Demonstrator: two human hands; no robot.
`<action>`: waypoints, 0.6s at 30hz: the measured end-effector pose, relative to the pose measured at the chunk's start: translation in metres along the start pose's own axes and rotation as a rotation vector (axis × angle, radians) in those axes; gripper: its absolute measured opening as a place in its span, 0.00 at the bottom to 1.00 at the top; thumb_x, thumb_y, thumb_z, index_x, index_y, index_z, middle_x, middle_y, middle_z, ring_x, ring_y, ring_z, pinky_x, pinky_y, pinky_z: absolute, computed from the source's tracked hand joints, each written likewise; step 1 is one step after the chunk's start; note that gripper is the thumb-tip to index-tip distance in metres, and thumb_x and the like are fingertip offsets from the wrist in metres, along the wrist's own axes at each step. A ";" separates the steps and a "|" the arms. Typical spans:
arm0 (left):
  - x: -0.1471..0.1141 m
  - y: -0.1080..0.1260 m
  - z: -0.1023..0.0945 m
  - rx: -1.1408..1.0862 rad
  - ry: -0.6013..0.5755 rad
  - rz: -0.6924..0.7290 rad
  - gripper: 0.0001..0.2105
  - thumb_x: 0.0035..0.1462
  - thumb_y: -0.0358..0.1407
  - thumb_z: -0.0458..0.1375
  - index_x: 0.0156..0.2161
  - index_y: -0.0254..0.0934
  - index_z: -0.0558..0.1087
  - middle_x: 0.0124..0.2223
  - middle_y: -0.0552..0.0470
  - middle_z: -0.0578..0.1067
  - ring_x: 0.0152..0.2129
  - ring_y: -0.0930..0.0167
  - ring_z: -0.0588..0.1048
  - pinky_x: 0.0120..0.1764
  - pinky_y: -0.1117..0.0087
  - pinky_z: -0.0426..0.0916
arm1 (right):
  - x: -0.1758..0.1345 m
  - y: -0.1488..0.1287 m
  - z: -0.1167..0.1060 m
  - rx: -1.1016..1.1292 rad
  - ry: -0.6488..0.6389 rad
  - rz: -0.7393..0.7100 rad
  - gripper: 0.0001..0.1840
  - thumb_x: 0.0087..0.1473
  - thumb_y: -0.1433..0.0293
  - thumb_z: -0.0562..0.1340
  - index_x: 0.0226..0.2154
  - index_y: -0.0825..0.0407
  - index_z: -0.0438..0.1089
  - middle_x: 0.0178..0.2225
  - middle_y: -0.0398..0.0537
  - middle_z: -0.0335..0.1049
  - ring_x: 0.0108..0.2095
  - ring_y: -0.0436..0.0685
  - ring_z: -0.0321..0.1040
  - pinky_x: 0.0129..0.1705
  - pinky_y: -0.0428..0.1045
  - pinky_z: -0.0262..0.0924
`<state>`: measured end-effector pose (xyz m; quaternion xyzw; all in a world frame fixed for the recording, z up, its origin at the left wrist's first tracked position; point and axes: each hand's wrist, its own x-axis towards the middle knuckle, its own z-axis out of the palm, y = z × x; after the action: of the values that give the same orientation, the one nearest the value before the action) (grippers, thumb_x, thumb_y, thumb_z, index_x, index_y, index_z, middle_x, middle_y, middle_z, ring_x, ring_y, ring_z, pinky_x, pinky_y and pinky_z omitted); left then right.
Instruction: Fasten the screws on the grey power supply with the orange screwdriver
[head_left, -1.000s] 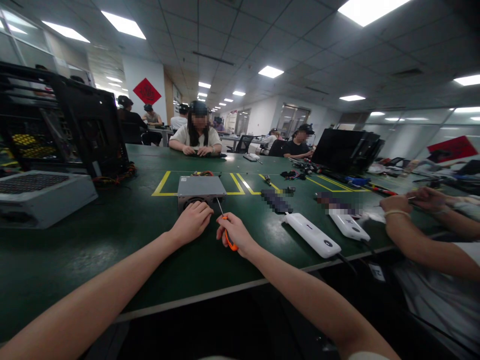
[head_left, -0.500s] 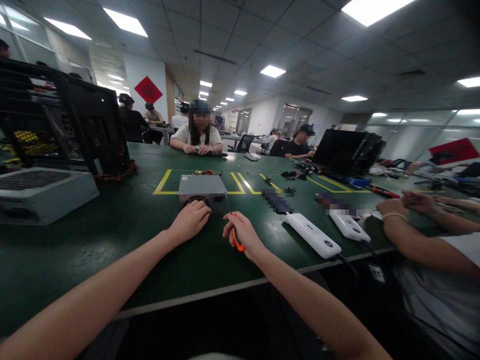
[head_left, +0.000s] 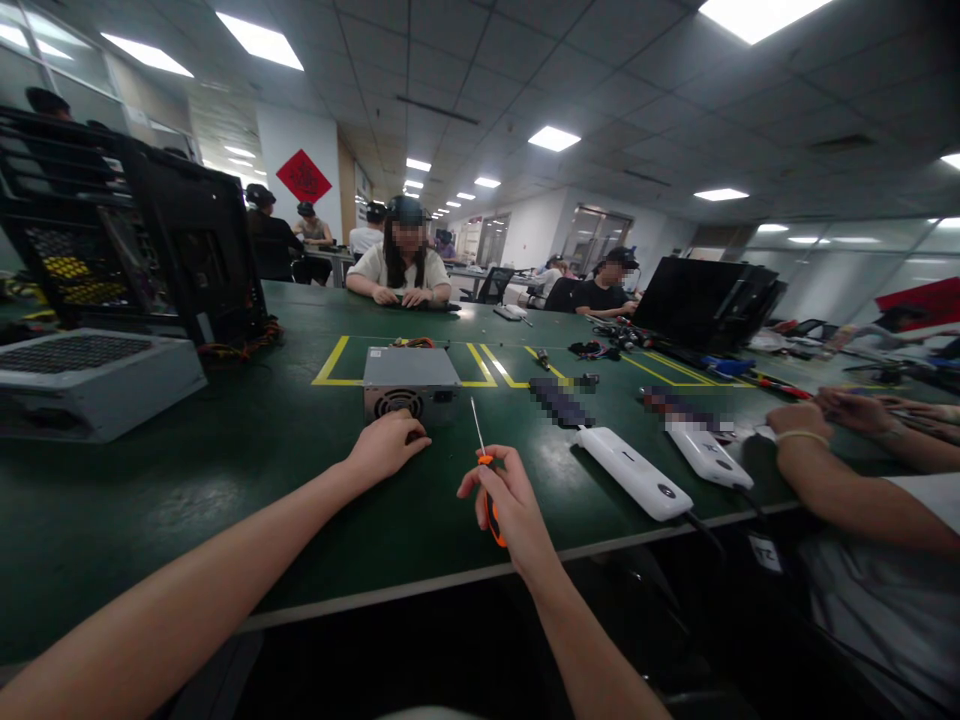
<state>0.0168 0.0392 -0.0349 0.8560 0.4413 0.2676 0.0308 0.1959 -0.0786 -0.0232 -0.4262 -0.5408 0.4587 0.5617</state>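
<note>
Around the frame's centre: grey power supply (head_left: 411, 366), left hand (head_left: 384, 445) at its front, grip I cannot tell.
Right hand (head_left: 513, 497), lower centre: holding screwdriver (head_left: 485, 460), tip apart.
Step, I judge: screw work; next move needs careful aiming.

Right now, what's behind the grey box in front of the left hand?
Coloured wires show past the top rear edge of the grey box, green table beyond. The box hides its back face and anything low behind it.

No text reads clearly: the marks on the white tag (head_left: 765, 552) and red wall diamond (head_left: 304, 177) are too blurred.
</note>
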 end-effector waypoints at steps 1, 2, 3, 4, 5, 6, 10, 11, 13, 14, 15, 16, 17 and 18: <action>0.000 0.001 0.000 0.018 0.006 -0.002 0.11 0.53 0.42 0.53 0.33 0.39 0.74 0.33 0.50 0.71 0.30 0.70 0.70 0.29 0.71 0.62 | -0.002 0.001 0.001 0.015 0.006 0.004 0.12 0.52 0.62 0.53 0.37 0.50 0.52 0.23 0.38 0.68 0.11 0.43 0.52 0.13 0.41 0.44; 0.000 0.003 -0.001 0.040 0.009 -0.005 0.11 0.53 0.43 0.54 0.32 0.39 0.74 0.33 0.50 0.71 0.30 0.69 0.70 0.29 0.71 0.62 | -0.004 0.002 0.002 0.028 0.009 0.007 0.13 0.52 0.62 0.53 0.37 0.50 0.52 0.23 0.39 0.68 0.11 0.43 0.51 0.13 0.41 0.44; 0.000 0.004 -0.001 0.064 0.009 -0.008 0.11 0.53 0.43 0.54 0.32 0.39 0.74 0.33 0.50 0.71 0.31 0.69 0.70 0.29 0.71 0.61 | -0.006 0.003 0.003 0.040 0.007 0.010 0.13 0.52 0.62 0.53 0.38 0.50 0.52 0.23 0.39 0.68 0.11 0.43 0.51 0.13 0.41 0.44; 0.000 0.006 -0.001 0.087 0.005 -0.009 0.10 0.53 0.42 0.53 0.32 0.39 0.74 0.33 0.50 0.71 0.31 0.68 0.70 0.30 0.70 0.61 | -0.007 0.004 0.005 0.046 0.003 0.011 0.13 0.52 0.62 0.53 0.38 0.50 0.52 0.23 0.39 0.68 0.11 0.43 0.51 0.13 0.41 0.44; 0.000 0.007 -0.002 0.107 0.000 -0.008 0.10 0.53 0.41 0.53 0.31 0.40 0.74 0.33 0.50 0.72 0.32 0.67 0.71 0.30 0.70 0.61 | -0.009 0.004 0.006 0.049 -0.003 0.012 0.12 0.52 0.62 0.53 0.38 0.50 0.52 0.24 0.39 0.68 0.11 0.43 0.52 0.13 0.41 0.44; 0.000 0.008 -0.002 0.125 -0.002 -0.003 0.09 0.53 0.40 0.53 0.31 0.40 0.74 0.33 0.50 0.72 0.32 0.67 0.71 0.30 0.69 0.61 | -0.010 0.004 0.007 0.048 -0.008 0.013 0.12 0.53 0.62 0.52 0.38 0.50 0.52 0.24 0.39 0.68 0.11 0.43 0.52 0.13 0.41 0.44; 0.000 0.011 -0.002 0.171 0.027 0.030 0.08 0.53 0.38 0.54 0.32 0.39 0.74 0.33 0.49 0.71 0.32 0.68 0.70 0.31 0.69 0.62 | -0.012 0.005 0.011 0.039 -0.004 0.010 0.12 0.53 0.61 0.52 0.38 0.50 0.52 0.24 0.39 0.67 0.12 0.43 0.53 0.13 0.41 0.44; 0.000 0.011 -0.002 0.181 0.030 0.033 0.09 0.54 0.38 0.54 0.32 0.39 0.74 0.33 0.49 0.71 0.32 0.68 0.70 0.32 0.69 0.62 | -0.012 0.005 0.011 0.039 -0.004 0.012 0.13 0.53 0.61 0.52 0.38 0.50 0.52 0.24 0.39 0.67 0.12 0.43 0.53 0.13 0.41 0.44; 0.000 0.011 -0.001 0.199 0.027 0.037 0.09 0.54 0.38 0.53 0.31 0.39 0.74 0.33 0.49 0.71 0.31 0.68 0.70 0.32 0.70 0.62 | -0.012 0.005 0.010 0.040 -0.007 0.015 0.13 0.53 0.61 0.52 0.38 0.50 0.52 0.24 0.39 0.67 0.12 0.43 0.53 0.13 0.40 0.44; 0.000 0.011 0.000 0.204 0.026 0.039 0.09 0.54 0.37 0.53 0.31 0.38 0.74 0.32 0.49 0.71 0.31 0.68 0.70 0.32 0.69 0.62 | -0.012 0.006 0.010 0.042 -0.009 0.016 0.13 0.53 0.61 0.52 0.38 0.50 0.52 0.24 0.39 0.67 0.12 0.43 0.53 0.13 0.40 0.44; 0.000 0.011 0.000 0.202 0.027 0.043 0.09 0.54 0.37 0.53 0.31 0.38 0.74 0.32 0.49 0.71 0.32 0.67 0.70 0.32 0.69 0.62 | -0.012 0.006 0.009 0.045 -0.009 0.016 0.13 0.53 0.61 0.52 0.38 0.50 0.52 0.24 0.39 0.67 0.12 0.43 0.53 0.13 0.40 0.45; 0.000 0.011 0.001 0.190 0.030 0.046 0.09 0.54 0.37 0.52 0.30 0.38 0.74 0.32 0.49 0.71 0.32 0.67 0.70 0.32 0.69 0.62 | -0.012 0.006 0.009 0.047 -0.010 0.015 0.12 0.53 0.61 0.52 0.38 0.50 0.52 0.24 0.39 0.68 0.12 0.43 0.53 0.14 0.41 0.45; 0.000 0.011 0.001 0.163 0.033 0.037 0.09 0.54 0.36 0.53 0.30 0.38 0.74 0.32 0.49 0.72 0.32 0.67 0.70 0.32 0.69 0.62 | -0.013 0.006 0.009 0.049 -0.007 0.013 0.13 0.53 0.61 0.52 0.38 0.50 0.52 0.24 0.39 0.67 0.12 0.43 0.53 0.14 0.41 0.46; 0.001 0.011 0.001 0.121 0.037 0.010 0.08 0.53 0.36 0.53 0.30 0.38 0.74 0.32 0.49 0.72 0.32 0.67 0.70 0.31 0.69 0.62 | -0.013 0.005 0.009 0.049 -0.003 0.010 0.12 0.53 0.61 0.52 0.38 0.50 0.52 0.24 0.39 0.67 0.12 0.43 0.53 0.14 0.41 0.46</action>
<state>0.0253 0.0335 -0.0324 0.8533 0.4530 0.2565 -0.0306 0.1870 -0.0908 -0.0307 -0.4143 -0.5281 0.4755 0.5687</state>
